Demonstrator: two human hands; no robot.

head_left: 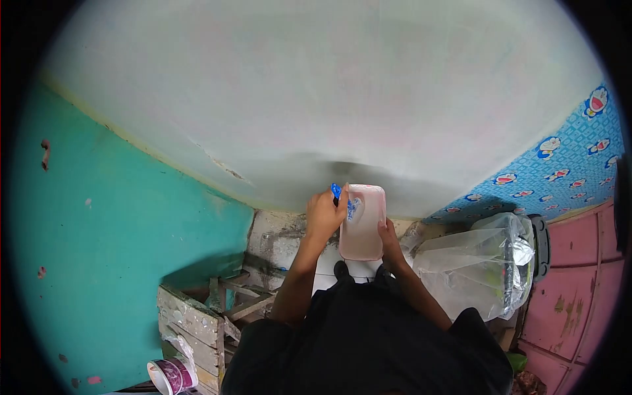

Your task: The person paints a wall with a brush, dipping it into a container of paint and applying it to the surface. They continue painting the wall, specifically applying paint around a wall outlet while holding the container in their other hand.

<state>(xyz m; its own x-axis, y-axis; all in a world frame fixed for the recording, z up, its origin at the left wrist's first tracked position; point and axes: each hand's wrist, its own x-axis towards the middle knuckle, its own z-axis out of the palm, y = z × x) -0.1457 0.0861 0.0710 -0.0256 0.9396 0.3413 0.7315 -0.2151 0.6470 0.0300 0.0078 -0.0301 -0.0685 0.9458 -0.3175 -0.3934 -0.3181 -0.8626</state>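
Observation:
My left hand (322, 216) is closed around a blue-handled tool (336, 190), whose blue end sticks up past the fingers. The tool's kind cannot be made out from here. Beside those fingers, a blue-and-white patch (354, 208) shows inside a pale pink rectangular tub (363, 255) with rounded corners. My right hand (391, 243) grips this tub by its right side, thumb over the rim. The tub is held in front of my body, above my feet, close to the pale wall (316, 99).
A teal wall (118, 217) stands left, with a worn wooden frame (191, 322) and a purple-and-white bucket (172, 376) below it. To the right are a plastic-covered object (467, 263), blue cartoon-patterned wall covering (553, 168) and a pink panelled surface (573, 289).

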